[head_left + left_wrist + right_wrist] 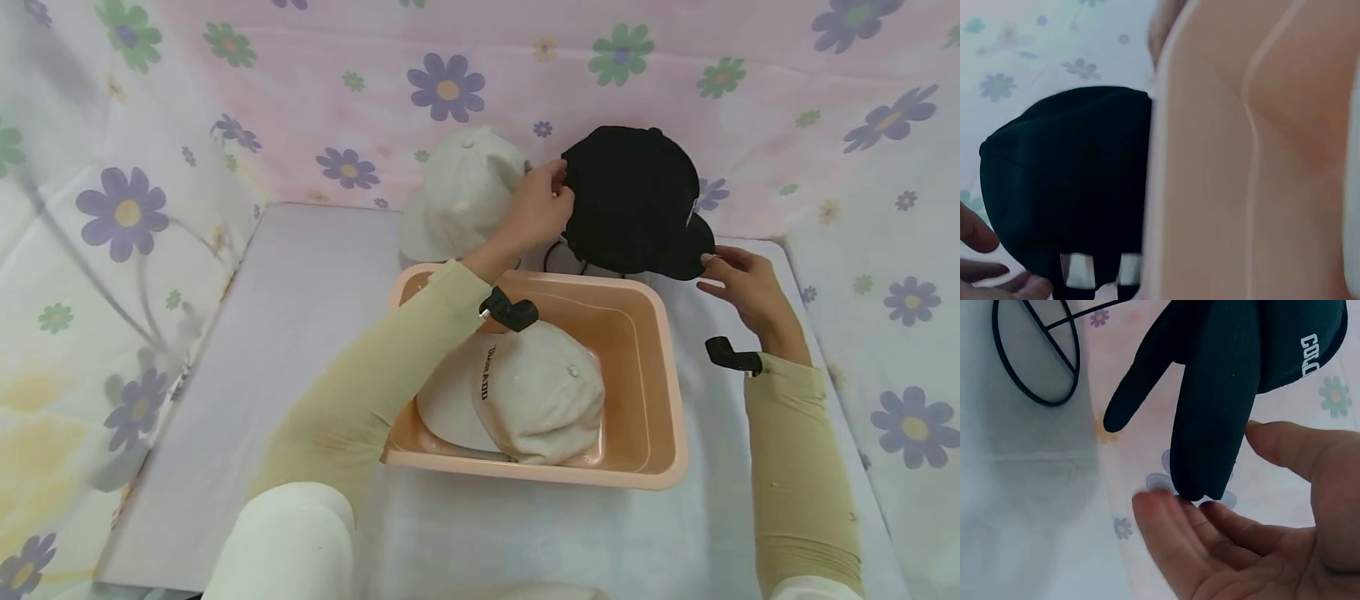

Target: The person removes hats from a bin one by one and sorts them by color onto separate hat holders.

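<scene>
A black cap [633, 200] is held up off the table behind a peach tub [667, 392]. My left hand [543, 200] pinches the cap's left edge. My right hand [731, 271] is spread at the tip of the brim. In the right wrist view the black cap's brim [1210, 425] hangs between the thumb and straight fingers of that right hand [1241, 537], which do not close on it. The left wrist view shows the black cap [1066, 187] beside the tub wall [1241, 156]. A beige cap [540, 392] with dark lettering lies inside the tub.
A second beige cap [461, 196] stands against the flowered backdrop, left of the black one. A thin black wire loop [1038, 356] lies on the white table under the black cap. Flowered cloth walls close in the left, back and right sides.
</scene>
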A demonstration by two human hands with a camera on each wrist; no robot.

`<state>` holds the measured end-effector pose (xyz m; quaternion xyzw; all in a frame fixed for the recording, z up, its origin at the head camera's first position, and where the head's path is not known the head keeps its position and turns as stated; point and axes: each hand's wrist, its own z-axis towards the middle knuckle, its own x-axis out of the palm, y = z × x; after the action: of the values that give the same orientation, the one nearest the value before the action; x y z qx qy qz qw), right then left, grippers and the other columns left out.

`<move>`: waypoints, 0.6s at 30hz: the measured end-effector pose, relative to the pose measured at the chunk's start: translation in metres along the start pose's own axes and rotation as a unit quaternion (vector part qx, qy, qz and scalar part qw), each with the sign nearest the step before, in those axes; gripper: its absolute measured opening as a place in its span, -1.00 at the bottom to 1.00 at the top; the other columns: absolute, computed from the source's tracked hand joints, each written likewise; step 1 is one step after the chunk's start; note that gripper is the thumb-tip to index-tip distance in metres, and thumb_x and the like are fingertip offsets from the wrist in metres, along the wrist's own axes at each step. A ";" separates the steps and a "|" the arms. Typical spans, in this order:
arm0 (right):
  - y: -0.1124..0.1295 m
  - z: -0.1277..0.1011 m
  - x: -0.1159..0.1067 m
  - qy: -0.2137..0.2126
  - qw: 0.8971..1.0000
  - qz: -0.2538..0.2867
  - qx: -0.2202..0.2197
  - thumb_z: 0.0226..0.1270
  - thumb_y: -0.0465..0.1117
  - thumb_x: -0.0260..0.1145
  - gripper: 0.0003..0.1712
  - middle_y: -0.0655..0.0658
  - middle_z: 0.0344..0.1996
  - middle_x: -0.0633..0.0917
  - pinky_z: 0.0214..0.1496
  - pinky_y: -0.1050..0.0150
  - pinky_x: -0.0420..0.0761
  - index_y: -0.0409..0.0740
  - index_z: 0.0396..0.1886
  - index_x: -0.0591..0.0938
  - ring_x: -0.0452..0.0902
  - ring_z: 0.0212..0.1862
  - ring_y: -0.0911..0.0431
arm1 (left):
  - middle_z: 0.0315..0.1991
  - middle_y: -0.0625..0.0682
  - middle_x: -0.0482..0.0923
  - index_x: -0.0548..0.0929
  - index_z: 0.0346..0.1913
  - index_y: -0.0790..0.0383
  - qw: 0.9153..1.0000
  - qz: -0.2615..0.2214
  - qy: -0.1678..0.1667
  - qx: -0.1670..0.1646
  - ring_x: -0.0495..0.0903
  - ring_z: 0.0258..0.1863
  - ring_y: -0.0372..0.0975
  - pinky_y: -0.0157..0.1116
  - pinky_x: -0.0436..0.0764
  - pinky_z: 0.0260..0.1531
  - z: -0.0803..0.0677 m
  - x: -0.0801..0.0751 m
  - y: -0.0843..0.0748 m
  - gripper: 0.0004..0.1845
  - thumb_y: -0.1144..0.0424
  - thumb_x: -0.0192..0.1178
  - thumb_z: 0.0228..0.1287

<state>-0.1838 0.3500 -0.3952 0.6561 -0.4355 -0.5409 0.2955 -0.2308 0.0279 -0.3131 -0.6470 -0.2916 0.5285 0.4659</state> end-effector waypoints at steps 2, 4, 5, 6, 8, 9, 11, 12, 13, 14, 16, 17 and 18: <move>-0.002 0.002 -0.001 0.010 1.000 0.025 -0.007 0.61 0.01 0.07 -0.20 0.09 -0.03 0.50 -0.12 0.55 0.64 -0.49 0.54 0.13 0.55 -0.14 0.41 | 0.46 0.17 0.34 0.19 0.56 0.36 0.998 -0.051 -0.009 -0.033 0.38 0.41 -0.14 -0.39 0.45 0.29 0.005 0.002 -0.001 -0.45 0.35 -0.14 0.60; -0.004 0.004 -0.001 0.018 0.999 0.049 -0.006 0.60 0.00 0.10 -0.19 0.14 -0.09 0.51 -0.15 0.54 0.66 -0.51 0.53 0.13 0.56 -0.15 0.40 | 0.43 0.18 0.36 0.22 0.54 0.36 0.992 -0.107 -0.027 -0.068 0.39 0.40 -0.13 -0.36 0.47 0.29 0.009 0.003 -0.002 -0.47 0.34 -0.12 0.60; -0.004 0.005 -0.002 0.022 0.998 0.064 -0.004 0.59 -0.01 0.12 -0.17 0.15 -0.10 0.52 -0.16 0.53 0.66 -0.52 0.53 0.12 0.57 -0.15 0.39 | 0.41 0.17 0.38 0.25 0.53 0.37 0.987 -0.130 -0.036 -0.084 0.42 0.37 -0.13 -0.35 0.48 0.26 0.011 0.003 -0.002 -0.48 0.34 -0.11 0.60; -0.005 0.006 -0.002 0.025 0.996 0.085 0.003 0.58 -0.01 0.16 -0.15 0.16 -0.11 0.53 -0.17 0.52 0.67 -0.52 0.54 0.10 0.59 -0.15 0.38 | 0.34 0.15 0.43 0.29 0.50 0.37 0.982 -0.153 -0.046 -0.103 0.47 0.29 -0.15 -0.37 0.50 0.21 0.013 0.003 -0.002 -0.50 0.33 -0.09 0.60; -0.006 0.008 -0.003 0.030 0.992 0.124 0.012 0.54 -0.02 0.21 -0.10 0.16 -0.13 0.55 -0.17 0.50 0.68 -0.52 0.55 0.08 0.61 -0.15 0.37 | 0.13 0.11 0.52 0.41 0.38 0.41 0.969 -0.201 -0.057 -0.134 0.56 0.04 -0.20 -0.40 0.55 0.05 0.017 0.002 -0.003 -0.58 0.34 -0.06 0.59; -0.006 0.009 -0.004 0.033 0.990 0.138 0.016 0.53 -0.02 0.23 -0.08 0.17 -0.14 0.56 -0.17 0.50 0.68 -0.52 0.55 0.06 0.62 -0.16 0.37 | 0.01 0.08 0.53 0.45 0.30 0.42 0.962 -0.219 -0.059 -0.149 0.56 -0.10 -0.22 -0.42 0.55 -0.06 0.019 0.001 -0.003 -0.64 0.33 -0.04 0.57; -0.007 0.010 -0.004 0.038 0.985 0.169 0.020 0.51 -0.05 0.27 -0.05 0.20 -0.17 0.59 -0.16 0.49 0.69 -0.51 0.56 0.02 0.65 -0.17 0.38 | -0.22 0.03 0.49 0.49 0.14 0.40 0.948 -0.257 -0.055 -0.181 0.50 -0.33 -0.26 -0.45 0.54 -0.26 0.022 -0.001 -0.003 -0.75 0.33 0.00 0.56; -0.007 0.011 -0.004 0.039 0.982 0.182 0.020 0.50 -0.06 0.28 -0.03 0.20 -0.19 0.60 -0.16 0.49 0.68 -0.52 0.57 0.01 0.66 -0.18 0.38 | -0.30 0.01 0.45 0.49 0.07 0.38 0.940 -0.276 -0.050 -0.196 0.46 -0.41 -0.27 -0.46 0.52 -0.33 0.024 -0.003 -0.004 -0.80 0.33 0.02 0.55; -0.007 0.012 -0.005 0.039 0.982 0.186 0.019 0.49 -0.07 0.29 -0.03 0.21 -0.21 0.61 -0.16 0.50 0.68 -0.52 0.57 0.00 0.66 -0.19 0.38 | -0.34 0.00 0.44 0.49 0.04 0.36 0.933 -0.289 -0.046 -0.211 0.45 -0.46 -0.28 -0.47 0.52 -0.38 0.025 -0.004 -0.005 -0.82 0.32 0.04 0.55; -0.007 0.013 -0.005 0.036 0.981 0.191 0.019 0.49 -0.07 0.30 -0.02 0.22 -0.22 0.63 -0.16 0.51 0.67 -0.51 0.57 0.00 0.67 -0.21 0.38 | -0.36 -0.01 0.44 0.49 0.04 0.33 0.927 -0.298 -0.040 -0.224 0.46 -0.47 -0.28 -0.47 0.53 -0.40 0.026 -0.005 -0.006 -0.83 0.29 0.06 0.55; -0.007 0.013 -0.005 0.027 0.980 0.198 0.019 0.47 -0.09 0.32 -0.02 0.22 -0.23 0.63 -0.17 0.52 0.67 -0.48 0.58 0.01 0.67 -0.23 0.38 | -0.38 -0.01 0.45 0.48 0.04 0.26 0.916 -0.311 -0.033 -0.251 0.46 -0.48 -0.28 -0.47 0.54 -0.42 0.028 -0.008 -0.008 -0.83 0.25 0.10 0.55; -0.006 0.013 -0.005 0.020 0.980 0.198 0.019 0.45 -0.09 0.34 -0.02 0.21 -0.22 0.63 -0.17 0.53 0.67 -0.47 0.58 0.03 0.67 -0.23 0.37 | -0.37 -0.01 0.44 0.48 0.03 0.24 0.912 -0.315 -0.029 -0.260 0.46 -0.47 -0.27 -0.46 0.55 -0.41 0.028 -0.009 -0.009 -0.83 0.23 0.10 0.56; -0.006 0.013 -0.005 0.013 0.980 0.197 0.019 0.44 -0.09 0.35 -0.02 0.20 -0.21 0.62 -0.18 0.53 0.66 -0.44 0.59 0.04 0.67 -0.23 0.36 | -0.38 -0.01 0.44 0.49 0.01 0.23 0.909 -0.319 -0.025 -0.269 0.47 -0.46 -0.26 -0.45 0.55 -0.41 0.029 -0.009 -0.009 -0.84 0.21 0.11 0.56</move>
<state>-0.1946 0.3581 -0.4010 0.5701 -0.5623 -0.4551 0.3895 -0.2598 0.0322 -0.3009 -0.6071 -0.6246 0.2692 0.4109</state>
